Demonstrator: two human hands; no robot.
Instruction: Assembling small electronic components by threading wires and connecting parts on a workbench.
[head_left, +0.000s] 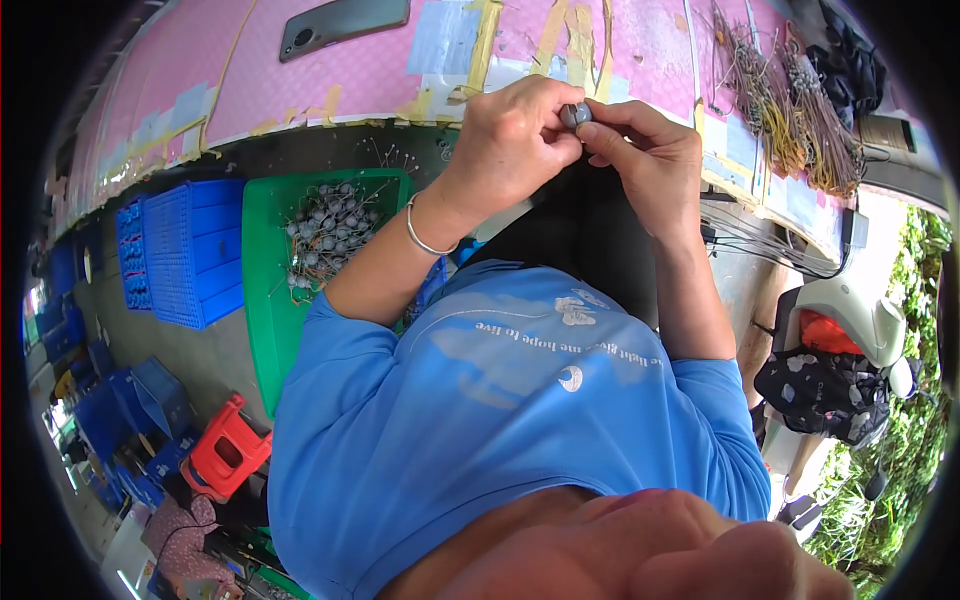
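My left hand (515, 135), with a metal bangle at the wrist, pinches a small grey round part (575, 115) between thumb and forefinger. From the other side my right hand (648, 150) closes its thumb and forefinger on the same part. Both hands are held up near the front edge of the pink-covered table (660, 55). Fine detail on the part, and any wire on it, is too small to make out. Beside my left forearm sits a green bin (262, 260) with a heap of similar grey round parts (335, 225) on thin wires.
A phone (345, 25) lies on the table at the far left. Bundles of brown and yellow wires (800, 120) rest at the right end. Blue crates (195, 250) stand left of the bin, near a red stool (228, 450). A scooter (850, 310) is parked at the right.
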